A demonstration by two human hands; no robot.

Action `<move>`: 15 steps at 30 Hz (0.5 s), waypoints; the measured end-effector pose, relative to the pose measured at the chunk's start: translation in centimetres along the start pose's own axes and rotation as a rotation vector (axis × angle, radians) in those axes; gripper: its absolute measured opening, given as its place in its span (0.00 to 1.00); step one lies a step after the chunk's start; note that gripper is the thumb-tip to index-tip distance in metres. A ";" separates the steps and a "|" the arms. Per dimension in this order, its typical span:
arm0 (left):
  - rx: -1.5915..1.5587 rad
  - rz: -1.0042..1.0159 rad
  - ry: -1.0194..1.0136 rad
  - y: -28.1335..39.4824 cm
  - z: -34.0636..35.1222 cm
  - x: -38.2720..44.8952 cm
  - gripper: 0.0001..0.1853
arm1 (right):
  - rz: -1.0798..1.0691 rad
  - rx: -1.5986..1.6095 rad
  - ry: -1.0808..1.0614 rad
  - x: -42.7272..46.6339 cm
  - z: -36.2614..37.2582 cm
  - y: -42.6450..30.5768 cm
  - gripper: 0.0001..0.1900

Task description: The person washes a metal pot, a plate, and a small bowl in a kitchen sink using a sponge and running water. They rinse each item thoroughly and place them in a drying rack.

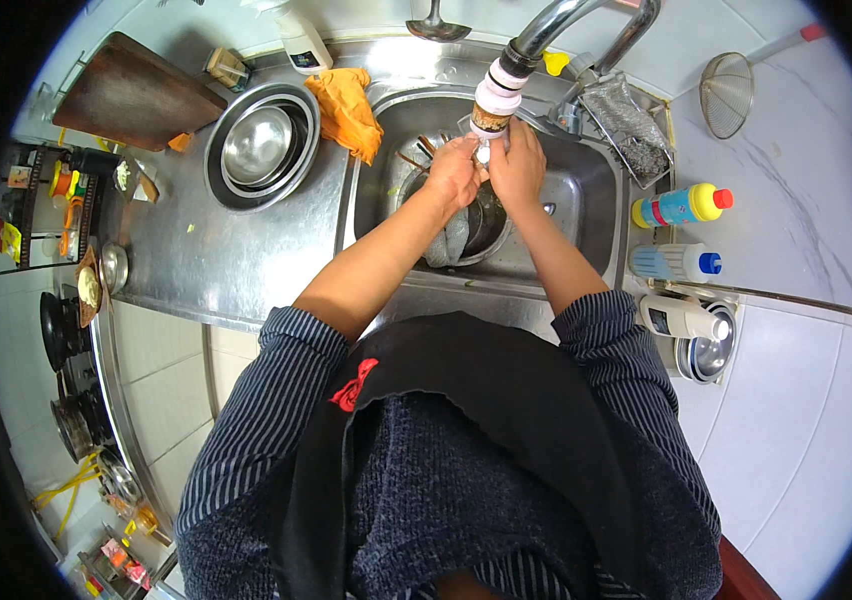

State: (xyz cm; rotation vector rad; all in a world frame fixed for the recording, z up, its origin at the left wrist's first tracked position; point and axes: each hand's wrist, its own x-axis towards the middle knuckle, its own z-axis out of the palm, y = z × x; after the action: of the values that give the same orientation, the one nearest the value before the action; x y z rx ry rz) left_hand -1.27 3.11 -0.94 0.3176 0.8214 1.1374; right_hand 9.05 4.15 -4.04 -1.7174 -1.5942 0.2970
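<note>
My left hand [456,171] and my right hand [519,166] are close together over a steel sink [576,172], right below the faucet's pink-and-white filter head [496,101]. Something clear shows between and behind the fingers; whether it is water or a transparent object I cannot tell. Beneath my hands sits a round metal basin [501,240] in the sink. A grey wet cloth [448,241] hangs over its near left side. Several thin sticks, likely chopsticks [420,156], poke out beside my left hand. My hands and forearms hide part of the basin.
An orange cloth [349,109] drapes over the sink's left rim, beside nested steel bowls [257,146]. A wooden cutting board [137,94] leans further left. On the right are a wire rack [640,142] with scouring pads, a yellow bottle [681,205] and a white bottle [673,262].
</note>
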 end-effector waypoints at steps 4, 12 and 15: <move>0.405 -0.063 -0.114 -0.3 -1.8 -0.1 0.07 | 0.048 0.014 -0.457 4.0 -1.8 -1.5 0.15; 0.134 -0.061 -0.226 -0.4 -5.7 2.1 0.10 | 0.689 0.714 -0.596 3.2 -0.8 4.4 0.21; 0.353 0.042 -0.185 0.1 -5.3 1.5 0.11 | 0.385 0.629 -0.392 0.5 -0.6 3.7 0.22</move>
State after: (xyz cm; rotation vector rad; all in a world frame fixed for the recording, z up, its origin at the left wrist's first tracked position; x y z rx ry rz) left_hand -4.83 3.57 -5.08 0.7254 0.8522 0.9821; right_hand 12.31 4.67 -5.93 -1.4925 -1.2124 1.2475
